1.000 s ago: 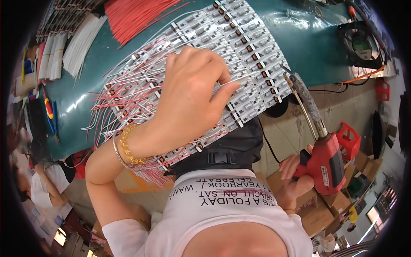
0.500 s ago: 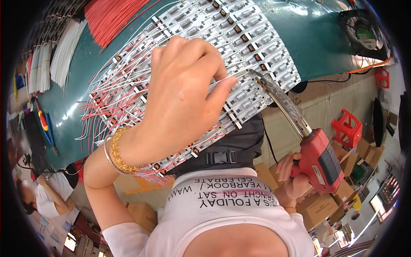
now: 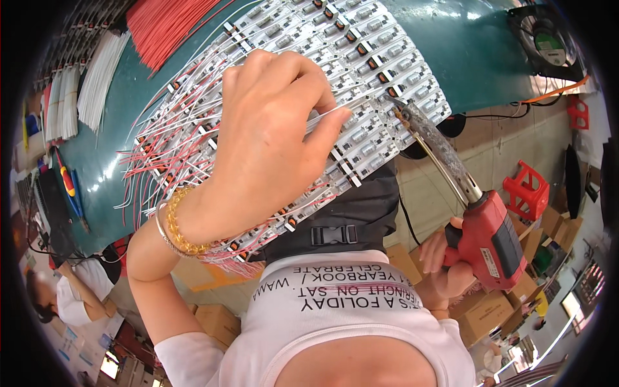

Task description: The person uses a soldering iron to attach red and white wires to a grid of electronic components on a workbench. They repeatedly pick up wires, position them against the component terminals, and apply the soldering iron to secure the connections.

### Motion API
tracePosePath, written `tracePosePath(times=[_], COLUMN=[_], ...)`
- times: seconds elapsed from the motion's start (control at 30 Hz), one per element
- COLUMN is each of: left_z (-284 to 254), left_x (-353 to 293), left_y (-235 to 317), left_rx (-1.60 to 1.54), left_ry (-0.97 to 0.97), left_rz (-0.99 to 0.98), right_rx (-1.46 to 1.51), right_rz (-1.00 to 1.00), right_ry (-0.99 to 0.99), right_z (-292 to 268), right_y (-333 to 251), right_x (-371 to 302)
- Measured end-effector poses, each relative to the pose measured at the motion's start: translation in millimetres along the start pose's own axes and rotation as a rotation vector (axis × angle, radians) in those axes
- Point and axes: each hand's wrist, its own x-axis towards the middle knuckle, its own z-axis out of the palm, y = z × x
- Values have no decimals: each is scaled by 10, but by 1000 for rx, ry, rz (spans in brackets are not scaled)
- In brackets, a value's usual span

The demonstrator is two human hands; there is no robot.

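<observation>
A panel of many small white circuit boards [image 3: 373,149] lies at the near edge of the green table. Over its middle, my left hand [image 3: 274,122] pinches a thin white wire [image 3: 356,102], whose end reaches onto the boards beyond the fingertips. My right hand [image 3: 443,261] grips a red and black soldering gun [image 3: 493,242] by its handle. Its tip points at the panel, close to the wire's end; whether it touches cannot be made out. Red and white wires [image 3: 158,145] spread over the panel's left part, under and beside my left hand.
Bundles of red wires [image 3: 161,29] and white wires [image 3: 102,80] lie on the table [image 3: 106,164] at the far left, with tweezers [image 3: 78,203] nearer. A black fan [image 3: 547,45] stands far right. Beyond the table's edge are a red stool [image 3: 525,191] and cardboard boxes [image 3: 480,316].
The soldering gun and my right hand have shifted slightly right, the tip moving a little away from my left fingertips. My left hand has moved slightly left, still pinching the wire.
</observation>
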Motion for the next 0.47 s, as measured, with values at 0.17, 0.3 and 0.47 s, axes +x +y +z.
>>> tracePosePath(times=[0.17, 0.3, 0.47], left_z=[8, -100, -71], left_x=[26, -33, -62], left_y=[-15, 99, 197], left_rx=[-10, -128, -128], left_ry=[166, 93, -127], left_rz=[88, -26, -181], right_rx=[26, 87, 184], right_rz=[-15, -30, -17], right_ry=[20, 15, 45], right_z=[-31, -110, -172], right_y=[8, 24, 94], right_x=[8, -37, -122])
